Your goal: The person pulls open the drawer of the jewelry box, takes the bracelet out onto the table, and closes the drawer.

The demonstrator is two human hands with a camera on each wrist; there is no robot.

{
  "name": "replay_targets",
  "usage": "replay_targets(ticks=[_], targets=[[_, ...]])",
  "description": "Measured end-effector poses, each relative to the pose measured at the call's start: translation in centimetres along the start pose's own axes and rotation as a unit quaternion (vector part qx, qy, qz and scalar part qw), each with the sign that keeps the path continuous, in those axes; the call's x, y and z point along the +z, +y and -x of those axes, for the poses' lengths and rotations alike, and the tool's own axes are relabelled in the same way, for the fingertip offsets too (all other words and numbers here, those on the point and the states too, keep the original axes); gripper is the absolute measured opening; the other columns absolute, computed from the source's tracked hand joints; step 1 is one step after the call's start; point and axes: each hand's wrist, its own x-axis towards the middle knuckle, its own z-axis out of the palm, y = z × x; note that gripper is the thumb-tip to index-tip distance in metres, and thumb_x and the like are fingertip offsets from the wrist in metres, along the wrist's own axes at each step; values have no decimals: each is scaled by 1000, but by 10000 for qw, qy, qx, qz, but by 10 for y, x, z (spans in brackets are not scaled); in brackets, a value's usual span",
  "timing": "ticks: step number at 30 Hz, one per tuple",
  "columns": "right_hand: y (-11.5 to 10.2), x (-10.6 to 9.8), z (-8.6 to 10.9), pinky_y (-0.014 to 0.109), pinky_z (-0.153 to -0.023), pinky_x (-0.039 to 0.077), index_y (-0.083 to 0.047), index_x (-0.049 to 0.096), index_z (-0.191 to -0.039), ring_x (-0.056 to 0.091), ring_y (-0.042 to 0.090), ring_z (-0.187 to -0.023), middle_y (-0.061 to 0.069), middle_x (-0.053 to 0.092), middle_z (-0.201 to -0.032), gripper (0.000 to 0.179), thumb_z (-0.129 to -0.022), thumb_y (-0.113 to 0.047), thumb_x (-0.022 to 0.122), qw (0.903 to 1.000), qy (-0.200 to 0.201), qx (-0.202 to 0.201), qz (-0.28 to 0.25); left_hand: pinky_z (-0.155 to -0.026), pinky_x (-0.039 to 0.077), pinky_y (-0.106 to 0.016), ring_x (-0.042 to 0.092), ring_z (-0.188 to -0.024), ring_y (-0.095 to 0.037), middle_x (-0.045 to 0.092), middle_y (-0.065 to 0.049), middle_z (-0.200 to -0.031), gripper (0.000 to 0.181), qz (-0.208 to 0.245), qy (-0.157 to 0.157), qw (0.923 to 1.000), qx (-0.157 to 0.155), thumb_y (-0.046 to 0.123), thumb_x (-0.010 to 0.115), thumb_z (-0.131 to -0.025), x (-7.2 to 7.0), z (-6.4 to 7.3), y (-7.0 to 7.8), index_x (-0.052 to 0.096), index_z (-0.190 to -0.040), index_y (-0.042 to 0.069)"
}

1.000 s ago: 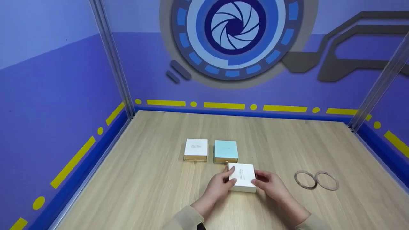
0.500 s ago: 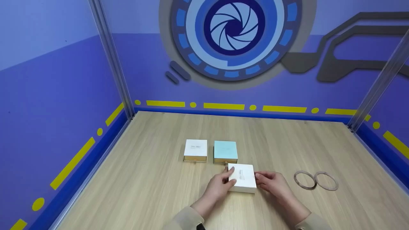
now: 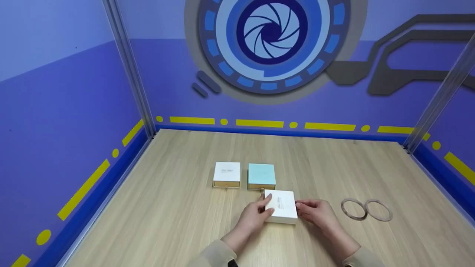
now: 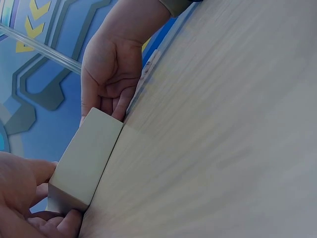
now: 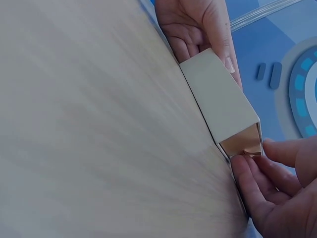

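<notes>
In the head view, a white drawer box [image 3: 281, 204] with small print on its lid lies flat on the table. My left hand [image 3: 252, 218] grips its left side, thumb over the lid. On the right side my right hand [image 3: 318, 213] has thumb and fingertips close together at the box's edge. The right wrist view shows a tan drawer front [image 5: 241, 141] at that end with a small ribbon tab [image 5: 252, 152], and the right thumb and fingers pinch around the tab. From the left wrist view, the box's plain cream side [image 4: 87, 153] stands between both hands.
Behind the held box are a second white drawer box [image 3: 227, 172] and a light-blue drawer box [image 3: 261, 174], side by side. Two marbled rings, a left ring [image 3: 353, 209] and a right ring [image 3: 378, 210], lie to the right on the wooden table [image 3: 178, 222]. Printed walls [image 3: 259, 111] surround it.
My right hand has shifted from gripping the box's right side, thumb on the lid's corner, to the drawer tab at that edge. The left hand and box have stayed in place.
</notes>
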Motion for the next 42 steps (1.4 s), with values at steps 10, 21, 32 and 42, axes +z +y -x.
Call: replay_targets(ticks=[10, 21, 32, 42], targets=[[-1, 2, -3, 22, -69, 59, 9, 72, -116, 70, 11, -83, 10, 78, -99, 31, -96, -14, 72, 9996, 134, -47, 248, -125, 31, -51, 33, -154, -36, 37, -17, -164, 50, 133, 5, 9999, -91, 20, 67, -100, 0, -1, -1, 54, -149, 14], [0, 1, -3, 21, -64, 58, 5, 75, -109, 72, 12, -79, 8, 78, -94, 19, -96, -6, 68, 9987, 216, 2, 469, -126, 29, -51, 32, -154, -36, 36, -18, -164, 50, 154, -9, 9999, -56, 20, 67, -101, 0, 0, 0, 54, -149, 14], [1, 3, -4, 21, -58, 54, 3, 76, -105, 71, 12, -73, 6, 78, -87, 15, -95, -6, 70, 9977, 428, 69, 521, -125, 30, -51, 33, -154, -36, 36, -19, -163, 51, 72, -9, 10000, -68, 20, 66, -101, 1, -1, 0, 53, -149, 14], [3, 3, -5, 19, -58, 55, 7, 75, -105, 72, 11, -73, 7, 78, -87, 16, -94, -5, 70, 9983, 417, 2, 419, -126, 29, -52, 32, -154, -37, 36, -19, -164, 51, 22, -40, 10000, -66, 22, 66, -101, 0, -1, 0, 53, -150, 14]])
